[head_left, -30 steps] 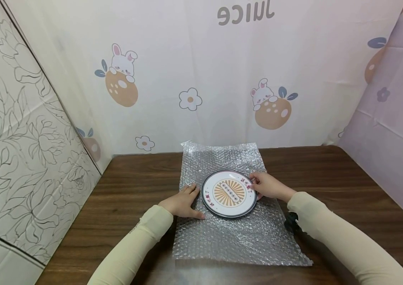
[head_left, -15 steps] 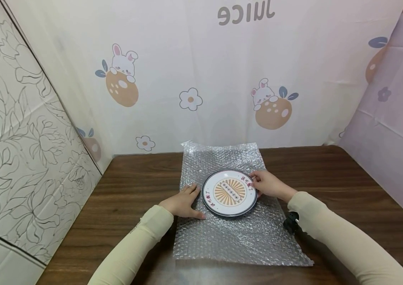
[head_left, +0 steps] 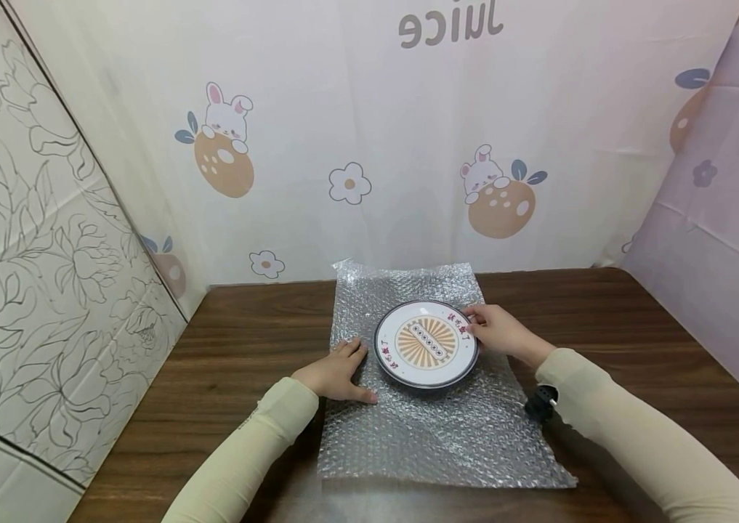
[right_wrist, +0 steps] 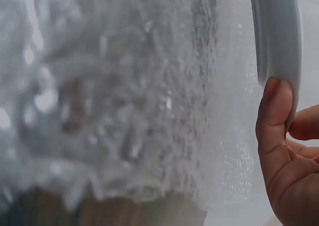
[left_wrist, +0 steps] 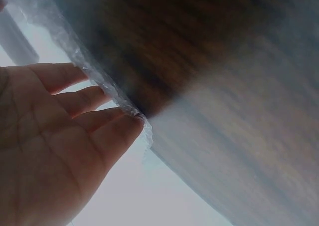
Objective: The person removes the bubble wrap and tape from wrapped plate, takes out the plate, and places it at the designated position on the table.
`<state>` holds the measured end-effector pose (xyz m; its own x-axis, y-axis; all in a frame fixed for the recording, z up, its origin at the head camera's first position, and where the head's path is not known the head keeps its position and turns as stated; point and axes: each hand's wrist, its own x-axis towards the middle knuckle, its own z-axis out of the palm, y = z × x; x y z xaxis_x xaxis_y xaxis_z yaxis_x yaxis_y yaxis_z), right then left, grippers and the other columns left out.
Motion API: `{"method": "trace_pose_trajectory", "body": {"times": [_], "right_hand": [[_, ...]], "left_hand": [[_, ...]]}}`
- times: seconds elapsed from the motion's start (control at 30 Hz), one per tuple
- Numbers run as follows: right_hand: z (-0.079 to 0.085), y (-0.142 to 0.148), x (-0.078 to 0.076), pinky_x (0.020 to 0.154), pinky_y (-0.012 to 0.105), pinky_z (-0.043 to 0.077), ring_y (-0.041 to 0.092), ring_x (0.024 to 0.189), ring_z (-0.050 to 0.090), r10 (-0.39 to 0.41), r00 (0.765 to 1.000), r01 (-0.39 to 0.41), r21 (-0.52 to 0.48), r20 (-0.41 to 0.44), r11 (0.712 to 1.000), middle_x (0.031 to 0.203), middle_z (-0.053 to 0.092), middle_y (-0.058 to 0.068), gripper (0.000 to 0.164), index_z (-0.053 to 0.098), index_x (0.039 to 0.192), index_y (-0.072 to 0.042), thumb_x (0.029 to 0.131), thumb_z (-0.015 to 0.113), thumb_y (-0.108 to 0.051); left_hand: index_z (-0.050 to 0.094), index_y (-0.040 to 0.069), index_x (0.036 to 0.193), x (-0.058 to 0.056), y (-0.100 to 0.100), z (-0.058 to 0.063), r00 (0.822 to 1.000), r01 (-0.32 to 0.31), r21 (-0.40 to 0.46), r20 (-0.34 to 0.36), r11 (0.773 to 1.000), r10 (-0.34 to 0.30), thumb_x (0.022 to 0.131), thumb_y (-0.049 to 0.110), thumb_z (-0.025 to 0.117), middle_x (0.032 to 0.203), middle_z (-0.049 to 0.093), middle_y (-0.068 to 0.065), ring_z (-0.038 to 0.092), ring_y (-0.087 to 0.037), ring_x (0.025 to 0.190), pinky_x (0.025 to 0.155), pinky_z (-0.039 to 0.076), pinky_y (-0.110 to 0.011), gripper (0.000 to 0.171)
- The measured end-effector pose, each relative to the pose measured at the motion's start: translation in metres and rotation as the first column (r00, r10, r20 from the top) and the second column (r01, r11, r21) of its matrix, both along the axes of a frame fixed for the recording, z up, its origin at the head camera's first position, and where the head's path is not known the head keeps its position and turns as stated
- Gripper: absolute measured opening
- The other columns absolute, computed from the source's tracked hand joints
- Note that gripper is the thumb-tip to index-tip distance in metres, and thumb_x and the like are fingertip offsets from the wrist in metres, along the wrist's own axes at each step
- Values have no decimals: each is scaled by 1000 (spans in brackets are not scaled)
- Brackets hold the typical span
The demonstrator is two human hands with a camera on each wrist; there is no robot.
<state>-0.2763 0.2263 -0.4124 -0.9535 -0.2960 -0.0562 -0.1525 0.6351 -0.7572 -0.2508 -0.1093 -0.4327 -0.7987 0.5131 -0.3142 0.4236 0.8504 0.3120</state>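
Observation:
A round white plate (head_left: 426, 343) with a dark rim, an orange ray pattern and red lettering is over a sheet of bubble wrap (head_left: 441, 443). My right hand (head_left: 505, 335) pinches the plate's right edge; in the right wrist view the plate (right_wrist: 279, 36) is on edge between fingers and thumb, held off the wrap. Left of the plate, my left hand (head_left: 338, 373) rests with spread fingers on the wrap's left part, apart from the plate. Its fingertips touch the edge of the bubble wrap (left_wrist: 112, 89) in the left wrist view.
The wrap lies on a brown wooden table (head_left: 245, 341). A printed curtain (head_left: 369, 131) hangs behind it, and a white panel with flower drawings (head_left: 35, 240) stands at the left. A small black object (head_left: 541, 403) is at the right sleeve.
With my right hand, the plate has moved slightly up and to the right in the head view, rising from the wrap. My left hand stays in the same place.

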Motion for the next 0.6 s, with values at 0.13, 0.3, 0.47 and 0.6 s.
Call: {"method": "trace_pose_trajectory", "body": {"times": [0.13, 0.3, 0.47, 0.6], "right_hand": [[5, 6, 1, 59, 37, 55, 15, 68, 58, 4, 1000, -4, 2, -11, 1000, 97, 63, 18, 44, 40, 140, 13, 100, 46, -3], [14, 15, 5, 61, 38, 55, 17, 71, 58, 3, 999, -4, -2, -37, 1000, 100, 63, 21, 46, 38, 142, 13, 100, 45, -3], [21, 27, 8, 68, 39, 57, 18, 81, 60, -30, 998, 31, 10, -59, 999, 110, 62, 24, 46, 39, 143, 11, 101, 47, -6], [25, 37, 11, 68, 35, 57, 19, 82, 60, -45, 996, 46, 8, -77, 999, 109, 62, 23, 45, 40, 142, 11, 101, 47, -7]], "left_hand": [[18, 9, 157, 1, 0, 1, 1000, -1, 4, 4, 1000, 1, 83, 61, 67, 166, 7, -11, 6, -36, 153, 121, 22, -52, 103], [18, 10, 158, 2, 0, 1, 1000, 0, -4, 7, 1000, 0, 84, 62, 66, 166, 7, -11, 6, -36, 153, 121, 22, -52, 102], [18, 10, 158, 2, 0, 3, 1000, -1, -2, 12, 1000, 1, 84, 62, 66, 166, 7, -11, 6, -35, 153, 121, 21, -51, 102], [18, 9, 158, 2, 0, 3, 1000, 0, 3, 11, 1000, 0, 84, 61, 66, 166, 8, -12, 6, -36, 153, 121, 21, -52, 102]]}}
